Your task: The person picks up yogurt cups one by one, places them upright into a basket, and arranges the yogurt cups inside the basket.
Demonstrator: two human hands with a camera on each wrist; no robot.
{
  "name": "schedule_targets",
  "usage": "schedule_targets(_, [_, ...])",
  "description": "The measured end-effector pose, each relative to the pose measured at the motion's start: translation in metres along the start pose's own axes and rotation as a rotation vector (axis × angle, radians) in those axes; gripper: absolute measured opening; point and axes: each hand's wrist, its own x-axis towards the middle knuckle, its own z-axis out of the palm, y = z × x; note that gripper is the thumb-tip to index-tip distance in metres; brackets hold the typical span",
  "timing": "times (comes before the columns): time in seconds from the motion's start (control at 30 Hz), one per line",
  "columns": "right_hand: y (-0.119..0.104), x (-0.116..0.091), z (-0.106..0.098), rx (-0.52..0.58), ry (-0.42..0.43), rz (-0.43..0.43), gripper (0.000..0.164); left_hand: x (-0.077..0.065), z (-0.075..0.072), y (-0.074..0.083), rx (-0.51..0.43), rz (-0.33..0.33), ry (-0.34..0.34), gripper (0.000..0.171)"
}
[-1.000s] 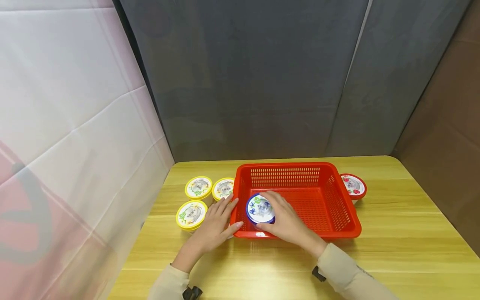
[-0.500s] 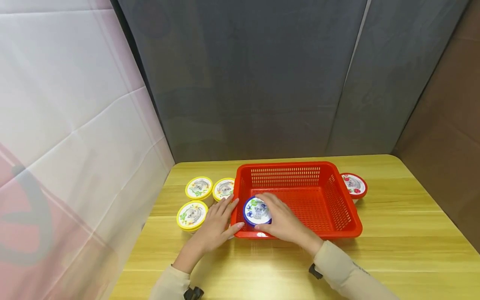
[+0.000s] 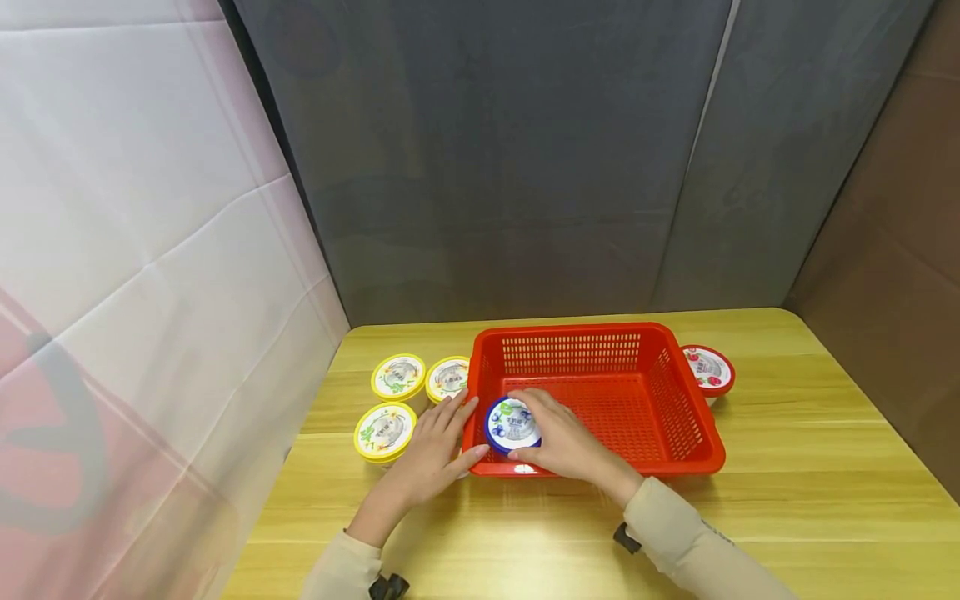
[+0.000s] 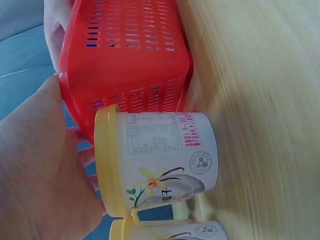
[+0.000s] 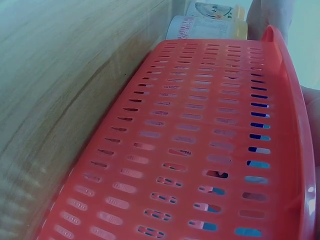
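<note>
Inside the red plastic basket (image 3: 611, 408), at its left end, stands a paper tub with a blue-rimmed lid (image 3: 512, 424). My right hand (image 3: 566, 442) holds this tub from its right side, thumb at the near edge and fingers at the far edge. My left hand (image 3: 427, 454) rests on the basket's left rim, its fingers straight and spread. Under the left hand, against the basket's outer wall, a yellow-lidded tub (image 4: 165, 155) shows in the left wrist view. Through the slots of the basket wall (image 5: 195, 120), the right wrist view gives glimpses of blue.
Left of the basket are yellow-lidded tubs (image 3: 397, 375), grouped close together on the wooden table (image 3: 525, 542). A red-lidded tub (image 3: 707, 370) stands against the basket's right side. A grey panel (image 3: 487, 167) rises behind the table, with a white sheet (image 3: 150, 208) at left.
My right hand has shifted the blue-lidded tub slightly left and down toward the basket's near left corner. The left hand stays on the rim, and the basket has hardly moved.
</note>
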Motion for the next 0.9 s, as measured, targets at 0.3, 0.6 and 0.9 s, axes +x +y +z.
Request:
schedule_targets(0.3, [0.0024, 0.0013, 0.001, 0.015, -0.02, 0.01, 0.082, 0.0006, 0.0004, -0.001, -0.003, -0.008, -0.007, 0.078])
schedule_targets(0.6, [0.0039, 0.0025, 0.0007, 0.038, -0.054, 0.003, 0.079, 0.0012, 0.0, -0.0011, 0.005, -0.011, -0.005, 0.078])
schedule_targets(0.9, [0.0048, 0.0013, 0.0007, 0.052, -0.067, 0.019, 0.08, 0.0011, 0.002, -0.0022, 0.003, -0.009, -0.008, 0.077])
